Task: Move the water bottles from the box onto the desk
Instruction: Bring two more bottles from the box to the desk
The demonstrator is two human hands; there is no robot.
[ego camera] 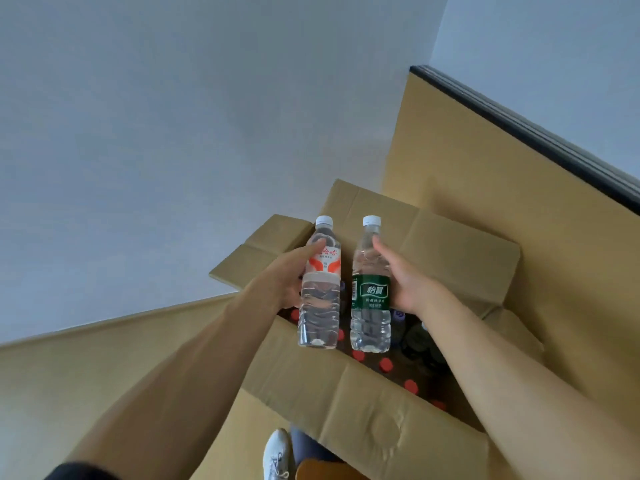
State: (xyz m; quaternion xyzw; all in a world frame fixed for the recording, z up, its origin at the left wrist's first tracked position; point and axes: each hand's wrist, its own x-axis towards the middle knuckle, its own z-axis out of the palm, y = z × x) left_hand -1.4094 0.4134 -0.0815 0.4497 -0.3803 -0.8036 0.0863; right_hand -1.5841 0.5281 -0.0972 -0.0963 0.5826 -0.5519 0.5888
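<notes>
Holding one bottle in each hand, you have both clear of the open cardboard box (363, 407), upright and side by side above its dark interior. Your left hand (287, 277) wraps the red-labelled bottle (320, 284) from its outer side, fingers curled round the label band and forefinger lying up along the shoulder; your right hand (408, 282) grips the green-labelled bottle (371, 285) the same way from the opposite side, thumb reaching up toward the neck. Both look full to near the cap, so expect real weight in each. The walls are thin ribbed plastic, and my guess is they will give a little under a hard squeeze; the label band, where you already hold, is probably the firmest and least slippery place to grip. The lower ribbed part below your palms would likely flex more, and bare plastic can be slick. The white caps sit above your fingertips and seem screwed down, though that cannot be confirmed. Below and between your wrists, more bottles stand in the box, showing mostly as red caps (385, 365) and one or two purple ones. The desk itself cannot be picked out with certainty here; a dark-edged surface (519, 129) runs beyond your right hand. Keep each bottle vertical, and set the flat base down squarely, since a tall narrow bottle tips easily.
</notes>
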